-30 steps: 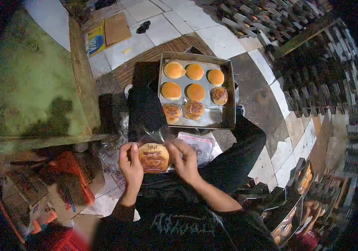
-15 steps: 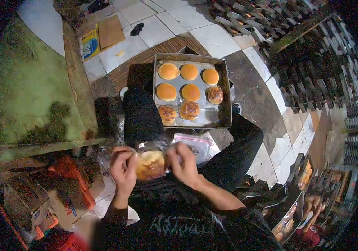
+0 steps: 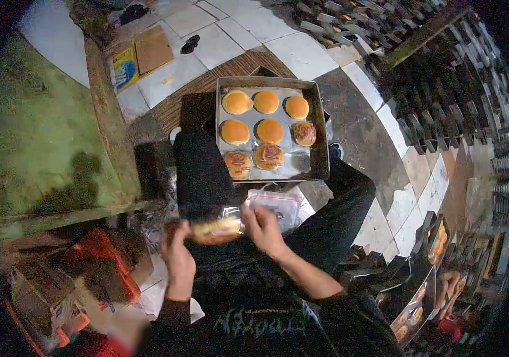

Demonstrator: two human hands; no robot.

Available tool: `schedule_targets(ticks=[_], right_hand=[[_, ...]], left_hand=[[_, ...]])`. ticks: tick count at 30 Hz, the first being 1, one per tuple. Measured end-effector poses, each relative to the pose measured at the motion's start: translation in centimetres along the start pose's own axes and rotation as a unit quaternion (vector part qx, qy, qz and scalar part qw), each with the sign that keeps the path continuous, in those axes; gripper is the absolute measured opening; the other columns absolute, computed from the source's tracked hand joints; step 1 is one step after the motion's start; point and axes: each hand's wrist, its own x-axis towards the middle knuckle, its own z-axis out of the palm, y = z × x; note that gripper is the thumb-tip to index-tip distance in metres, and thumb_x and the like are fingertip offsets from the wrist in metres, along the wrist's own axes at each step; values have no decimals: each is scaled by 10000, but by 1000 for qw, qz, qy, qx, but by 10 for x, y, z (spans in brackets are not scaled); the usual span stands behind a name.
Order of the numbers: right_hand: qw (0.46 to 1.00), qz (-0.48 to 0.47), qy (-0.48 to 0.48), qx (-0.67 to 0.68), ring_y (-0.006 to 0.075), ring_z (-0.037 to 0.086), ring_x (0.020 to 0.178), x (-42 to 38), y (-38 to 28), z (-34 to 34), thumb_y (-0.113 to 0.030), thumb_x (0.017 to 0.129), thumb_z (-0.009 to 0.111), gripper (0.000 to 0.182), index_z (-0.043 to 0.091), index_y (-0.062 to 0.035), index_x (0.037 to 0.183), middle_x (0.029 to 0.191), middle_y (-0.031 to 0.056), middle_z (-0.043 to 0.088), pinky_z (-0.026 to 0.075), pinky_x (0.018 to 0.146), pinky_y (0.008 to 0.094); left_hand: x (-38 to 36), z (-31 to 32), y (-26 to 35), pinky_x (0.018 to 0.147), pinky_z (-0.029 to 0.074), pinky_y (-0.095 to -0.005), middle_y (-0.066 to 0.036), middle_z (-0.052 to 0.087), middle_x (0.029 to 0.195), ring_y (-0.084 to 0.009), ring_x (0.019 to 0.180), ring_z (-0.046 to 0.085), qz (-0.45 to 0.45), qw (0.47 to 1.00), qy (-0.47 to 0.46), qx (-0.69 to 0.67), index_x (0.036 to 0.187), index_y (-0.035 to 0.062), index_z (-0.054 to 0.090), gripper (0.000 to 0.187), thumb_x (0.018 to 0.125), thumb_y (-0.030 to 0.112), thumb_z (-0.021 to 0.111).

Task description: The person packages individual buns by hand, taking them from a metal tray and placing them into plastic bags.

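Observation:
A bun (image 3: 215, 231) in a clear plastic bag hangs above my lap, tilted so its pale side shows. My left hand (image 3: 179, 256) is closed on the left end of the bagged bun; motion blurs the fingertips. At the other end, my right hand (image 3: 264, 231) pinches the clear plastic. Beyond my knees stands a metal baking tray (image 3: 324, 169) with several round buns; unwrapped golden ones fill the far part. Among those nearer me are a wrapped bun (image 3: 269, 156) and another wrapped bun (image 3: 304, 134) by the right wall.
Under the tray's near edge lies a clear packet of plastic bags (image 3: 273, 207). Cardboard boxes (image 3: 37, 285) and an orange plastic item (image 3: 111, 262) are at lower left. More trays of buns (image 3: 412, 312) stand at lower right, near another person's arm (image 3: 452, 288). A green wall (image 3: 46, 131) rises left.
The bagged bun has tipped from face-up to nearly edge-on and risen slightly. My left hand has turned, with its fingers now at the bun's end. The buns in the tray have not moved.

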Motion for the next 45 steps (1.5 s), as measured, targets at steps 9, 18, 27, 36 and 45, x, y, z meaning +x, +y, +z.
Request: schedule_targets(ticks=[9, 18, 27, 36, 45], right_hand=[[988, 94, -76, 93, 95, 495, 769, -46, -19, -25, -186, 860, 525, 204, 545, 5, 792, 788, 44, 573, 415, 730, 256], [998, -41, 11, 54, 241, 488, 659, -15, -60, -29, -20, 742, 613, 81, 536, 0, 757, 749, 96, 535, 385, 599, 312], [997, -33, -1, 63, 176, 529, 659, -37, -93, -34, -90, 815, 567, 105, 577, 13, 835, 690, 82, 561, 423, 630, 291], [992, 59, 33, 104, 237, 464, 709, -8, -25, -6, -201, 843, 545, 243, 550, 10, 722, 739, 114, 481, 369, 670, 328], [997, -73, 28, 5, 243, 459, 693, 2, -58, -14, -170, 841, 540, 215, 514, 30, 765, 722, 149, 477, 379, 652, 325]], left_hand=[[-51, -20, -17, 609, 380, -222, -27, 484, 798, -86, 701, 449, -40, 991, -18, 124, 761, -11, 520, 174, 840, 143, 534], [-32, 2, 26, 686, 416, -319, -118, 541, 840, -236, 769, 512, 378, 883, -46, 273, 666, 0, 494, 138, 708, 18, 624], [-44, 17, 58, 676, 411, -209, -22, 553, 778, -82, 737, 515, 94, 961, -141, 218, 783, 8, 541, 121, 847, 111, 539], [-1, -5, 14, 764, 363, -293, -90, 508, 864, -209, 819, 480, 260, 936, 0, 239, 683, -24, 504, 165, 806, 76, 551], [-16, 12, 47, 605, 383, -224, -62, 452, 937, -111, 723, 458, 198, 958, -22, 207, 755, -43, 500, 143, 827, 75, 534]])
